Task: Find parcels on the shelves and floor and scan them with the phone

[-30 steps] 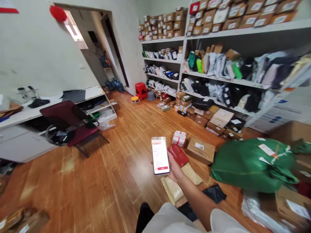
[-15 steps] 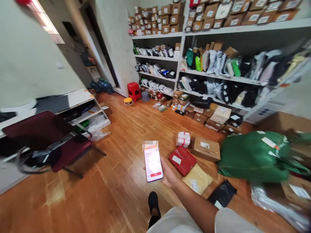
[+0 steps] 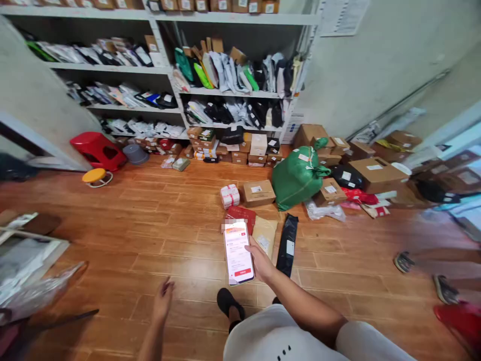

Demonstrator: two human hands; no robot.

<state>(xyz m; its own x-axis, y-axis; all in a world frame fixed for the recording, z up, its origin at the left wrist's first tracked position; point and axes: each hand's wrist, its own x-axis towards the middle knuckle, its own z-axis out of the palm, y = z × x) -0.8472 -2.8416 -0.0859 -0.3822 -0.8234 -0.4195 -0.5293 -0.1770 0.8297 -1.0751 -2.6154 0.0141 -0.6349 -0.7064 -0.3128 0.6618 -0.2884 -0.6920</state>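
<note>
Head camera: A phone (image 3: 239, 256), long axis pointing forward, lay left of the right hand (image 3: 262, 261) that clasped it, above the floor (image 3: 195, 321); the left hand (image 3: 163, 297) hung well apart, slack, seemingly empty. A cardboard box (image 3: 259, 195) sat toward the floor's far edge.

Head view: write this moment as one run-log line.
right hand: holds lit phone | left hand: above floor, nothing seen in it | on floor: red package, partly hidden by phone; tan package; black package
</note>
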